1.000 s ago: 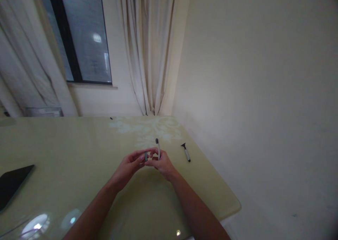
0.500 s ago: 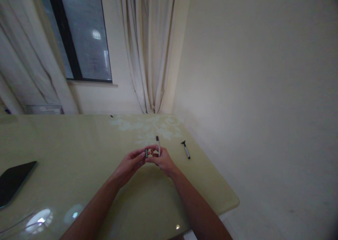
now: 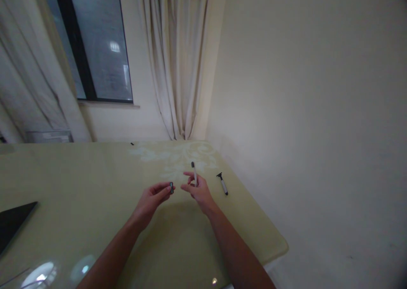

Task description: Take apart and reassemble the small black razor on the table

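My left hand (image 3: 154,200) pinches a small dark rectangular piece (image 3: 171,188) with a lighter greenish-grey face between thumb and fingers; its kind is too small to make out. To its right, apart from it, my right hand (image 3: 199,191) holds a toothbrush (image 3: 195,175) upright, dark bristles at the top and a white handle. The thumb and forefinger of that hand stretch towards the left hand with a gap between them, while the lower handle is hidden in the palm. A razor (image 3: 224,185) with a black head and grey handle lies on the table, right of my right hand.
The pale yellow-green glossy table (image 3: 95,178) has its right edge against a plain wall (image 3: 305,123). A flat black slab (image 3: 14,221) lies at the left. Near the far edge is a tiny dark object (image 3: 132,144). Curtains (image 3: 178,60) hang behind.
My hands have drawn apart: the left moved left with the small dark piece, and the right let go of that piece and shifted slightly right with the toothbrush. The razor stays on the table.
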{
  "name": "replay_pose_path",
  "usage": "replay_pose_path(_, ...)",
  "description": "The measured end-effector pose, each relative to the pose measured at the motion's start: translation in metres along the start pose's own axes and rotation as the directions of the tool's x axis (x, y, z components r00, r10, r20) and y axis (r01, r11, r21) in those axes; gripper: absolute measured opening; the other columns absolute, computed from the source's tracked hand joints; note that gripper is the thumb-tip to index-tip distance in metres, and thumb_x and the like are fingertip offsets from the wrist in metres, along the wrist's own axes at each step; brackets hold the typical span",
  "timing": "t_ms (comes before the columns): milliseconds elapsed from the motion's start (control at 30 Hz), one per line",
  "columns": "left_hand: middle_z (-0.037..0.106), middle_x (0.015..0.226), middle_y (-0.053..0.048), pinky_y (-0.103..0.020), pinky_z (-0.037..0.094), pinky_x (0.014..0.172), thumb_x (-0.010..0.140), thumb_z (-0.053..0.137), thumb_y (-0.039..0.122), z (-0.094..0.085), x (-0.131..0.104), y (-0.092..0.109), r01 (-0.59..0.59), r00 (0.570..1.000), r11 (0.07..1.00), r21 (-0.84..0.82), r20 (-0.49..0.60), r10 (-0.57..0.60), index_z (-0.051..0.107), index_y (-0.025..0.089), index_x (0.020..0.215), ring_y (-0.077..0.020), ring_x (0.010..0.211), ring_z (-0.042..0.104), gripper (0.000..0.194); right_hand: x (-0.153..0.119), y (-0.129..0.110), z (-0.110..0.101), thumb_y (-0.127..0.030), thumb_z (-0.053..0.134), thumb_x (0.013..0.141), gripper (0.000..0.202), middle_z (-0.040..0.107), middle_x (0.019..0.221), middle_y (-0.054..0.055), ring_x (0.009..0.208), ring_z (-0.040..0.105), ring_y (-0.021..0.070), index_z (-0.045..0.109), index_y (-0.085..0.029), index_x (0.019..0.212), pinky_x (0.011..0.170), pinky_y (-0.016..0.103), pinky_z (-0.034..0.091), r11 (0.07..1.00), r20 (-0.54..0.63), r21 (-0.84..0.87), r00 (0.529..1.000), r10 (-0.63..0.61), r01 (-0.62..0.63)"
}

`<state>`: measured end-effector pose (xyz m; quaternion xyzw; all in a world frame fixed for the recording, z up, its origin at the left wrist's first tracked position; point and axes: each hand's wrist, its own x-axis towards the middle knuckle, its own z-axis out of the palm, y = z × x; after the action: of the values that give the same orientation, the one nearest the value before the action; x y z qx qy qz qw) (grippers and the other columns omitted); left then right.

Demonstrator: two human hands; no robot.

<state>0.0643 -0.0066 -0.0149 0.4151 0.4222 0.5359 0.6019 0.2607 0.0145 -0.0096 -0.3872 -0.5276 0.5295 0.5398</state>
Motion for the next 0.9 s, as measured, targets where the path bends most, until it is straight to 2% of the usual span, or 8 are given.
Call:
replay_pose_path(67,0.082,0.098,-0.010,-0.028,0.054,0.081,0.066,0.091,0.048,0.001,-0.001,0.001,-0.036,0.999,0.997,0.063,-0.002,0.037,0.077,0.018,0.106,-0.0197,0.090,0.073,0.052,0.001,0.001,-0.001,-0.034,0.091,0.062,0.059,0.048,0.088,-0.004,0.056,0.039,0.0041,0.074,-0.023,0.117,0.051,0.021,0.031,1.000,-0.006,-0.025,1.000,-0.003,0.003)
replay_pose_path(167,0.082,0.093,-0.011,-0.030,0.054,0.080,0.069,0.088,0.049,0.006,-0.005,0.001,-0.046,0.998,0.995,0.087,0.039,0.043,0.073,0.016,0.107,-0.0210,0.085,0.074,0.052,-0.002,0.005,0.002,-0.033,0.094,0.060,0.056,0.049,0.086,-0.004,0.057,0.039,0.0044,0.077,-0.022,0.112,0.053,0.021,0.031,0.997,0.135,-0.078,0.991,0.001,0.010)
replay_pose_path(233,0.082,0.093,-0.011,-0.032,0.055,0.080,0.070,0.088,0.047,0.011,-0.007,0.001,-0.037,0.997,0.998,0.057,0.064,0.033,0.072,0.016,0.106,-0.0213,0.083,0.075,0.050,-0.005,0.008,0.005,-0.033,0.095,0.059,0.052,0.049,0.083,-0.004,0.057,0.038,0.0045,0.079,-0.021,0.107,0.053,0.022,0.030,0.995,0.172,-0.100,0.985,-0.011,0.028)
replay_pose_path(367,0.081,0.097,-0.013,-0.035,0.056,0.083,0.073,0.086,0.046,0.013,-0.008,0.003,-0.054,0.996,0.998,0.026,0.071,0.052,0.071,0.016,0.107,-0.0231,0.088,0.076,0.048,-0.006,0.008,0.008,-0.035,0.094,0.060,0.051,0.052,0.083,-0.004,0.056,0.036,0.0047,0.079,-0.021,0.107,0.052,0.022,0.027,0.989,0.150,-0.135,0.988,-0.047,0.067)
replay_pose_path(533,0.081,0.107,-0.011,-0.041,0.056,0.093,0.076,0.084,0.045,0.012,-0.009,0.011,-0.205,0.972,0.968,0.147,0.143,0.184,0.067,0.021,0.128,-0.0266,0.100,0.075,0.060,-0.004,0.006,0.008,-0.040,0.091,0.065,0.049,0.052,0.083,-0.003,0.058,0.041,0.0060,0.079,-0.020,0.108,0.055,0.022,0.033,0.994,0.109,-0.083,0.992,-0.067,0.076)
replay_pose_path(633,0.080,0.109,-0.010,-0.045,0.056,0.100,0.072,0.087,0.041,0.014,-0.011,0.015,-0.239,0.964,0.954,0.179,0.165,0.211,0.070,0.021,0.127,-0.0277,0.104,0.074,0.061,-0.004,0.005,0.008,-0.040,0.092,0.062,0.052,0.052,0.082,-0.003,0.060,0.044,0.0069,0.079,-0.020,0.108,0.056,0.022,0.035,0.997,0.088,-0.051,0.994,-0.061,0.066)
replay_pose_path(767,0.081,0.107,-0.008,-0.046,0.057,0.099,0.069,0.089,0.036,0.014,-0.012,0.016,-0.227,0.964,0.959,0.170,0.176,0.197,0.072,0.022,0.126,-0.0278,0.102,0.075,0.062,-0.004,0.004,0.009,-0.038,0.094,0.058,0.054,0.053,0.080,-0.003,0.060,0.046,0.0076,0.080,-0.019,0.106,0.056,0.022,0.035,0.999,0.098,0.009,0.994,-0.038,0.037)
replay_pose_path(900,0.082,0.104,-0.008,-0.047,0.058,0.099,0.067,0.090,0.039,0.013,-0.014,0.019,-0.239,0.965,0.953,0.189,0.159,0.210,0.075,0.022,0.122,-0.0295,0.099,0.076,0.059,-0.007,-0.001,0.011,-0.037,0.094,0.058,0.052,0.054,0.079,-0.003,0.057,0.043,0.0063,0.080,-0.019,0.105,0.052,0.022,0.032,0.999,0.111,0.032,0.994,-0.010,0.006)
